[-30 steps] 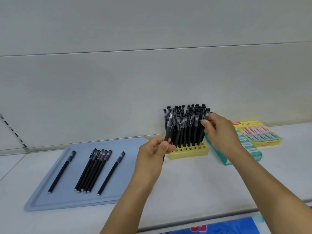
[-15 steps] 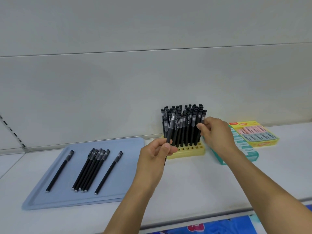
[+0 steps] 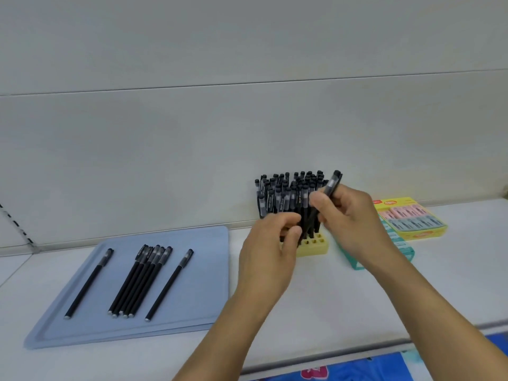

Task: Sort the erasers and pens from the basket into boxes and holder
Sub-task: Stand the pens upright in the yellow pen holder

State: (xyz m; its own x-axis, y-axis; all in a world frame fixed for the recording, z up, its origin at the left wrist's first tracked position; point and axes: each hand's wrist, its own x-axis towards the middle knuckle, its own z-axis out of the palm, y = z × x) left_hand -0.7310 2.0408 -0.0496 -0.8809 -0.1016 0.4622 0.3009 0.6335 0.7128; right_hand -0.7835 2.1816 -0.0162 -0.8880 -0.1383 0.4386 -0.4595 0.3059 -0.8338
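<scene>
Holding a black pen [image 3: 327,196] tilted at centre-right of the frame, the right hand [image 3: 349,218] pinches its barrel, cap end up and to the right. Left hand [image 3: 270,251] sits just left of it — fingers curled near the pen's lower end, grip on anything cannot be told. Behind both hands, a yellow holder [image 3: 316,247] packed with upright black pens [image 3: 286,193]; white print on the caps too blurred to read. Blue tray [image 3: 209,276] at lower left carries seven loose pens [image 3: 140,281] lying flat. At right, a teal box [image 3: 398,246] and a yellow box of erasers [image 3: 412,218] — label writing illegible. All rest on the white bench [image 3: 330,306].
</scene>
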